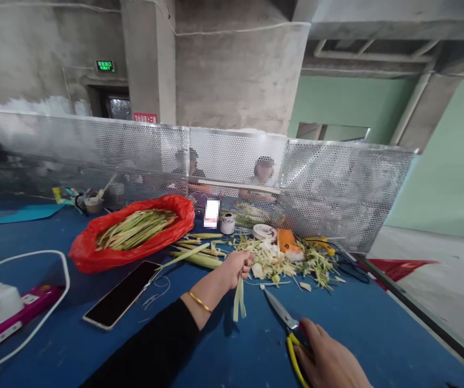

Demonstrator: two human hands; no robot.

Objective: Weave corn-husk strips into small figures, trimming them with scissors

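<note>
My left hand point(235, 267) is closed around a few pale green stalk strips point(239, 303) that hang down from the fist onto the blue table point(361, 323). My right hand point(329, 361) lies at the lower right on the yellow handles of a pair of scissors point(284, 315), whose blades point up and left toward the strips. Just beyond my left hand lie loose green stalks point(199, 257) and a heap of cut scraps point(288, 261). A red bag point(90, 253) full of trimmed stalks sits to the left.
A phone point(120, 295) lies face up near my left forearm. A pink power strip point(11, 318) with a white charger and cable sits at the far left. A perforated metal screen point(337, 183) runs across the table, with two people seated behind it. A tape roll point(264, 231) lies by the scraps.
</note>
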